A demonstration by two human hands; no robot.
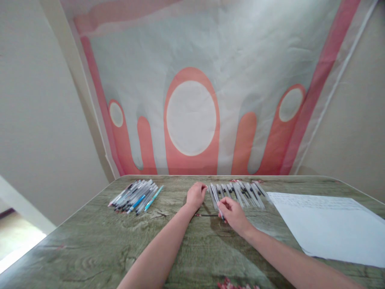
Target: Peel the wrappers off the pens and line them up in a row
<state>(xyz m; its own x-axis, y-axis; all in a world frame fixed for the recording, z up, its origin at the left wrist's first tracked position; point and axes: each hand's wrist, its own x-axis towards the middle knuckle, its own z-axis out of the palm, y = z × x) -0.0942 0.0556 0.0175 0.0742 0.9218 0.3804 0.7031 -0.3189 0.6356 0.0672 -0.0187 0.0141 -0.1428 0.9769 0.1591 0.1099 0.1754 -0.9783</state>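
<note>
My right hand (232,214) pinches a slim, clear-bodied pen (214,196) near its lower end, at the left end of a row of pens. That row of clear pens (240,194) with dark parts lies side by side on the table. Close to the row's left side, my left hand (196,195) rests with its fingers curled together; whether anything is between them is hidden. Farther left lies a loose pile of pens (132,196), mostly clear and dark, with a blue one (137,202) and a turquoise one (154,198) among them.
Sheets of white paper (333,228) with handwriting along the top lie at the right. The wood-patterned table (90,249) ends at a back edge against a wall covering (192,160) with pink and orange shapes.
</note>
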